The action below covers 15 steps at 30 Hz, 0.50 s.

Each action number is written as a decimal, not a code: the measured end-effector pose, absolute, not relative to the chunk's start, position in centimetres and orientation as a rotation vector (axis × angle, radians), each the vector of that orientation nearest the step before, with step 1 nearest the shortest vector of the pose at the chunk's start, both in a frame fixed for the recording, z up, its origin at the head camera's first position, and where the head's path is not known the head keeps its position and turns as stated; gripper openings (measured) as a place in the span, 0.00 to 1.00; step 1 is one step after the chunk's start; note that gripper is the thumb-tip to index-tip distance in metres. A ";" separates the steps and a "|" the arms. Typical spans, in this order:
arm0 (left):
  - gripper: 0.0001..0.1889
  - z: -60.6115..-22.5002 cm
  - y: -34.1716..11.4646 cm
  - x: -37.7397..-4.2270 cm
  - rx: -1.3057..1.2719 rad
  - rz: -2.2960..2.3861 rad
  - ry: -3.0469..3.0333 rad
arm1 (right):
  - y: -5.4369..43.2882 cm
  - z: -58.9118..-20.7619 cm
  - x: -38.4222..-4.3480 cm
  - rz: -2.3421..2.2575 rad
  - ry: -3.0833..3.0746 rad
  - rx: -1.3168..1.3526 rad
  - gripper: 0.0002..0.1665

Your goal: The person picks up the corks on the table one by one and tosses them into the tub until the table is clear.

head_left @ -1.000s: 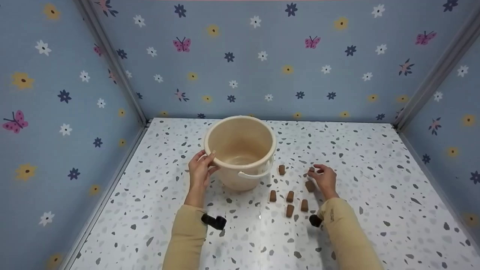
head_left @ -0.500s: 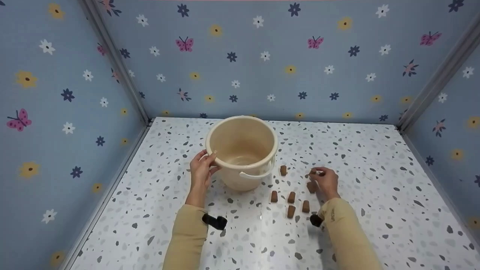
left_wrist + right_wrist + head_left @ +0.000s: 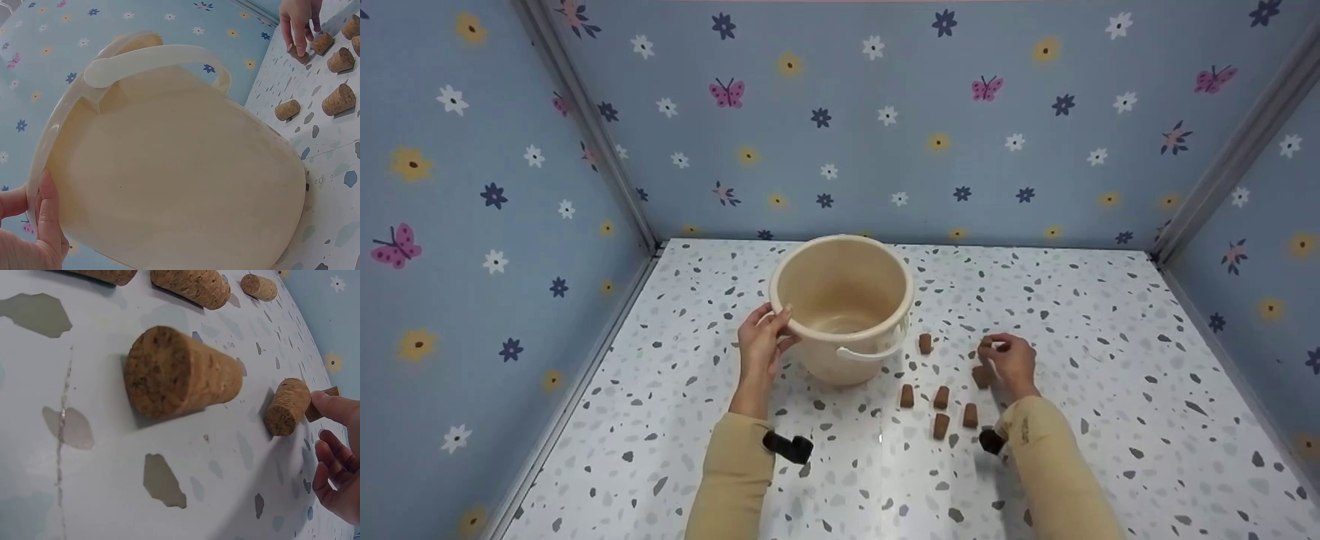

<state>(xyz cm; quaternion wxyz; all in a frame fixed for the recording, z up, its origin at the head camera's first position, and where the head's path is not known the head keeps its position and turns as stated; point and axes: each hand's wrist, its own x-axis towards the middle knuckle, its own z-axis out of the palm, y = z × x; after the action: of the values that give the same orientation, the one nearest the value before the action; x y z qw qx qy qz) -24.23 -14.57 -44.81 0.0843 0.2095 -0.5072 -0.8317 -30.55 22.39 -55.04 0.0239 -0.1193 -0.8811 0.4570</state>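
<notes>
A cream plastic bucket (image 3: 840,367) stands upright on the speckled tabletop. My left hand (image 3: 757,351) holds its rim at the near left, the thumb over the edge and the fingers against the outside. To the right of the bucket, my right hand (image 3: 1014,364) pinches a tapered cork stopper (image 3: 298,55) between thumb and fingertips, low at the tabletop. Another cork (image 3: 288,408) lies just in front of that hand. Several more corks lie between the hand and the bucket, among them a lone cork (image 3: 925,343) near the bucket's side.
The bucket's white handle (image 3: 870,354) hangs down on its right side. Blue flowered panels (image 3: 855,150) enclose the table at the back and both sides. A black wrist strap (image 3: 787,446) sits on the left sleeve.
My right hand's fingers have closed in around the cork, which showed between spread fingertips earlier. The left hand keeps its hold on the bucket rim, and the bucket stays in place.
</notes>
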 end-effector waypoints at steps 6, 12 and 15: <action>0.20 -44.7 -14.5 -24.2 0.640 -2.478 -1.519 | 22.1 -54.2 -30.9 1.373 -2.734 -0.363 0.16; 0.21 -44.8 -14.5 -24.1 0.619 -2.481 -1.512 | 21.8 -53.5 -31.3 1.348 -2.687 -0.281 0.15; 0.20 -44.9 -14.5 -24.1 0.595 -2.484 -1.492 | 21.6 -52.7 -31.4 1.349 -2.651 -0.216 0.15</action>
<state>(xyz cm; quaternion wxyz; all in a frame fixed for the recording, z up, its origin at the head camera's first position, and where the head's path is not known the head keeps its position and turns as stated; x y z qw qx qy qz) -24.14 -14.49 -44.89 0.0913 0.2004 -0.5022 -0.8362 -31.40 21.59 -52.73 0.0797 -0.0721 -0.8861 0.4508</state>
